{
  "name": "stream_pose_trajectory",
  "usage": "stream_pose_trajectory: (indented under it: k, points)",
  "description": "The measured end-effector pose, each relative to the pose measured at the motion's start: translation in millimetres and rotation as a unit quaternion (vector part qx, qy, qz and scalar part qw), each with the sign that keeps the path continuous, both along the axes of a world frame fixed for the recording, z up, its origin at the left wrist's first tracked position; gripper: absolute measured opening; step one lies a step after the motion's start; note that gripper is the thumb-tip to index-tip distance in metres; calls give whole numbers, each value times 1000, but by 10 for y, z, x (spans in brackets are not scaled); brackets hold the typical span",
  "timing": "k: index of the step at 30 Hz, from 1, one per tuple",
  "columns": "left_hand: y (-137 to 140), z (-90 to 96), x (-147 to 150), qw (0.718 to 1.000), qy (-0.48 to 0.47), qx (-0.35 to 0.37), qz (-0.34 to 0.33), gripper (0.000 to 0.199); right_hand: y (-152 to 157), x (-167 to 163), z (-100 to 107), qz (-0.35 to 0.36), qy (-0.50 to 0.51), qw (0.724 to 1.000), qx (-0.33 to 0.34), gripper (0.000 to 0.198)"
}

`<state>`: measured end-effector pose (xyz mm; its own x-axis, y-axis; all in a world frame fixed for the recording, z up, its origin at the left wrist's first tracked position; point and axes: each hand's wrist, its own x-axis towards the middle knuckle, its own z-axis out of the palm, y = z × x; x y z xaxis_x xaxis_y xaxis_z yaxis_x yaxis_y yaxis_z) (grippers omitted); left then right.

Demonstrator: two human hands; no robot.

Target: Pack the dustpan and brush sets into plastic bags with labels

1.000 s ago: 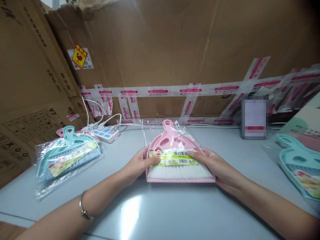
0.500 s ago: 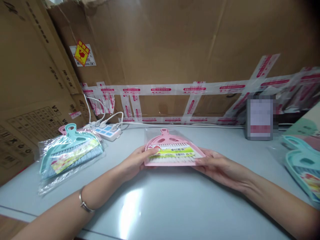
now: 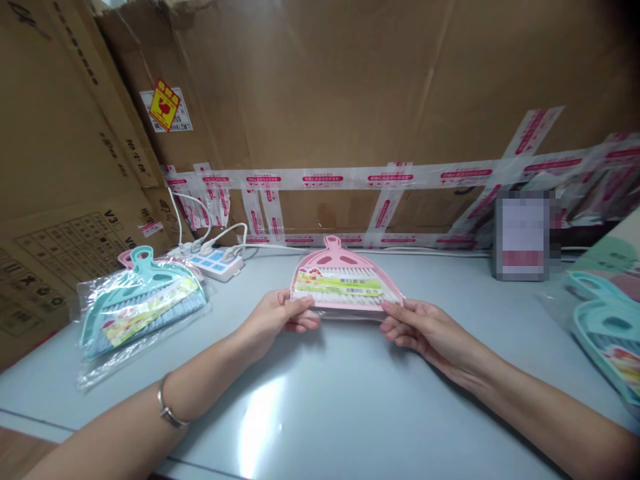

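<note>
Between my hands is a pink dustpan and brush set [image 3: 345,280], with white bristles and a printed label card across it, its handle pointing away from me. Clear plastic shows along its near edge. My left hand [image 3: 287,312] pinches the near left corner, thumb on top and fingers beneath. At the near right corner my right hand [image 3: 415,327] grips it the same way. On the left lies a teal dustpan and brush set [image 3: 145,300] in a clear bag, a pink handle showing behind it. Another teal dustpan set [image 3: 607,340] sits at the right edge, partly cut off.
A white power strip [image 3: 217,263] with plugged-in cables stands at the back left of the grey table [image 3: 320,400]. A pixelated upright object [image 3: 521,233] stands back right. Large cardboard boxes [image 3: 320,87] wall off the back and left.
The pink dustpan set has tipped and shifted slightly away from me, its handle now higher in view. Both hands have moved to its near corners, still gripping.
</note>
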<state>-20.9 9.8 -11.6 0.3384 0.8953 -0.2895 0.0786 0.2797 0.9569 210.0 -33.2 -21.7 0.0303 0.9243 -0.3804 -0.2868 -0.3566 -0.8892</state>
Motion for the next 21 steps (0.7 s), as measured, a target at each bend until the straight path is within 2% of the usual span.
stream_pose_trajectory:
  k: [4, 6, 8, 9, 10, 12, 16, 17, 19, 21]
  points:
    - [-22, -9, 11, 997, 34, 72, 12, 44, -5, -9, -23, -11, 17, 999, 38, 37]
    - [-42, -21, 1, 990, 9, 140, -17, 69, -3, -4, -22, -17, 25, 998, 54, 40]
    - [-51, -35, -21, 968, -2, 240, -68, 103, -1, 8, -15, -21, 23, 997, 64, 42]
    - [-52, -37, -34, 952, 8, 292, -92, 113, -1, 16, -10, -21, 18, 997, 70, 42]
    - [-50, -34, -46, 935, 26, 337, -108, 115, -2, 24, -3, -20, 10, 997, 76, 43]
    - [-47, -10, -60, 914, 67, 389, -97, 96, -10, 36, 11, -11, -13, 996, 90, 42]
    - [-56, 61, -42, 910, 84, 405, 36, 26, -35, 37, 24, 16, -85, 987, 138, 41]
    - [-60, 68, -32, 908, 76, 406, 70, 17, -42, 34, 20, 21, -98, 983, 154, 40]
    - [-65, 62, -16, 904, 59, 406, 121, 14, -58, 27, 3, 35, -96, 977, 188, 42]
    - [-67, 40, -8, 903, 47, 399, 154, 15, -75, 21, -20, 63, -64, 967, 238, 70]
